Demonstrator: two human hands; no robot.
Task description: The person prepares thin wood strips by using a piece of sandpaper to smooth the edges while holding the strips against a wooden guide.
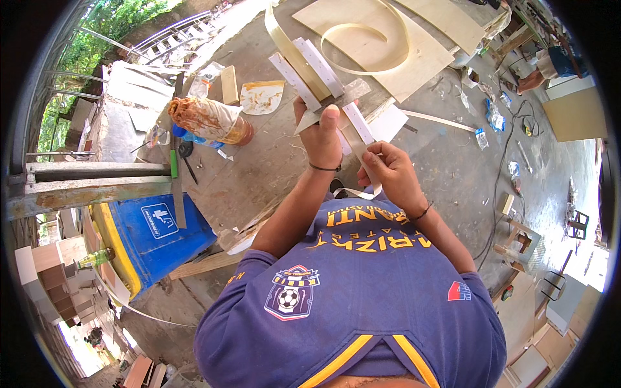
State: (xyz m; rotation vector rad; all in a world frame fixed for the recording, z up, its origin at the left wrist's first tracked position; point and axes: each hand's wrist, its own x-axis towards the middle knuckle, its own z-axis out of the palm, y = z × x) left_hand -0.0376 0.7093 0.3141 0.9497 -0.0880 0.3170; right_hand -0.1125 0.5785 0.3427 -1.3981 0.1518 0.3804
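My left hand [322,139] is closed, thumb raised, around a thin flat pale piece [306,123] with a pointed corner; most of it is hidden by the palm. My right hand [391,169] pinches a pale flexible strip [369,161], whose loose end curls against my shirt. The strip runs up beside a white dotted narrow piece [359,123] between my hands. Just beyond my left hand, a wooden slat [306,70] lies between two more white dotted pieces [295,81]. Past them, a long pale band [404,55] loops in a coil over a plywood sheet [352,22].
To the left on the worktop stand a plastic bottle smeared orange-brown [217,123], a wooden block [229,85] and a stained flat scrap [262,97]. A blue bin [158,236] with a yellow edge is at lower left. A dark cable [501,174] crosses the floor at right.
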